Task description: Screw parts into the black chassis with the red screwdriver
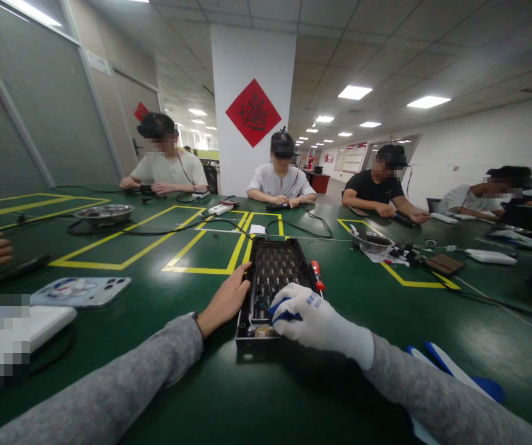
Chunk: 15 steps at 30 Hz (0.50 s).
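Observation:
In front of me on the table lies a long black case point(273, 269) with rows of small pointed studs inside and a pale piece at its near end. My left hand point(229, 298) is bare and grips the case's left wall, its fingers together along the rim. On my right hand point(305, 315) is a white work glove with blue fingertips. Its fingers are bent and pressed together over the near right part of the case; what they pinch, if anything, is hidden. A red-handled screwdriver point(316, 275) lies against the case's right side.
A phone point(83, 290) and a white device point(52, 324) lie to my left. Blue-and-white gloves point(461, 374) are at my right. Metal bowls point(103, 214) point(372, 240), cables and yellow tape point(201, 270) spread over the green table. Several people sit around it.

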{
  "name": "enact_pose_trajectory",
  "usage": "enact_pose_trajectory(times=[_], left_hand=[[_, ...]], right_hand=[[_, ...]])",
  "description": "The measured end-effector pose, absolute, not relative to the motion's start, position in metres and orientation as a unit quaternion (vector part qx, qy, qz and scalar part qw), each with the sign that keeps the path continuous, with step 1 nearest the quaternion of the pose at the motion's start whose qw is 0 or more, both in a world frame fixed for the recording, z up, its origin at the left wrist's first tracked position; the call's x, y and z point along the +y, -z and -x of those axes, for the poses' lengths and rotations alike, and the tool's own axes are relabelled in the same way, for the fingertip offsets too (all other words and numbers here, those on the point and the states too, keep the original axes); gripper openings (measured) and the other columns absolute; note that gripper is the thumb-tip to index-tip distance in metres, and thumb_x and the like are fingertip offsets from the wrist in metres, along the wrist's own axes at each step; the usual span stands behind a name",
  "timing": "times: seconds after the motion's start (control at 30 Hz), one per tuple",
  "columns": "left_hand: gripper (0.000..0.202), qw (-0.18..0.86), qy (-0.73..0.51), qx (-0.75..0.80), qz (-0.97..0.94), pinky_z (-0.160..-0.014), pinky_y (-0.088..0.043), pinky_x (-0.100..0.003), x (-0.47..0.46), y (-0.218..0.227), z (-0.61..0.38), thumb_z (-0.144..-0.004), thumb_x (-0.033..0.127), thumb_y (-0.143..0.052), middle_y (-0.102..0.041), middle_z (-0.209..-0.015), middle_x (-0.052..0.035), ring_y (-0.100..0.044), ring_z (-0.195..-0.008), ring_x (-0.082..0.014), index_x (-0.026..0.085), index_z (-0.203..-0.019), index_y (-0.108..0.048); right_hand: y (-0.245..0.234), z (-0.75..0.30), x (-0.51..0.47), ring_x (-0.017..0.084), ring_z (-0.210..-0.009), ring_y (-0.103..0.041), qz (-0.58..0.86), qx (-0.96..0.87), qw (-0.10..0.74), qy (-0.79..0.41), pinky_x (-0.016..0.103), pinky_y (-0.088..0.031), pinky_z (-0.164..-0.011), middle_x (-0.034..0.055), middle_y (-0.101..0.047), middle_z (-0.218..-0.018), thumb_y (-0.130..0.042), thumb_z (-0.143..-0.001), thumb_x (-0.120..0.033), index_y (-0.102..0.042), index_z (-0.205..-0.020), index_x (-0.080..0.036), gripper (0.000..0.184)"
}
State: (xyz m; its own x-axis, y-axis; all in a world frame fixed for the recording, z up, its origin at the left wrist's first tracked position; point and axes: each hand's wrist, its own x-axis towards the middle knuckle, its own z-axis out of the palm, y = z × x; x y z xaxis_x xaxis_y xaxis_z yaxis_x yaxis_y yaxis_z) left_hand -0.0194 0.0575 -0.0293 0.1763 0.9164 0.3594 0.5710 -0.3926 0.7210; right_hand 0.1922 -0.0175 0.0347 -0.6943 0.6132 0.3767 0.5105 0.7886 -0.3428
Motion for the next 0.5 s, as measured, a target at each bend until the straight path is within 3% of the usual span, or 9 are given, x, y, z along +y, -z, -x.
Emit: enact_pose_trajectory(times=[0.5], left_hand=[[0.052,0.225,-0.403,0.503,-0.731,-0.107,-0.026,-0.036,0.0561,0.0272,0.0194,-0.080,0.022,-0.034,-0.042,-0.135,-0.0103,-0.037,-0.126,-0.0208,0.012,-0.131,-0.037]], right_hand=[[-0.0387,-0.1920,-0.0198,0.015,-0.091,-0.053,0.311,-0.916,0.227,-0.111,0.031,-0.042,-0.084,0.0034,-0.062,-0.096,-0.059,-0.077,-0.028,-0.068,-0.081,-0.019,0.013]])
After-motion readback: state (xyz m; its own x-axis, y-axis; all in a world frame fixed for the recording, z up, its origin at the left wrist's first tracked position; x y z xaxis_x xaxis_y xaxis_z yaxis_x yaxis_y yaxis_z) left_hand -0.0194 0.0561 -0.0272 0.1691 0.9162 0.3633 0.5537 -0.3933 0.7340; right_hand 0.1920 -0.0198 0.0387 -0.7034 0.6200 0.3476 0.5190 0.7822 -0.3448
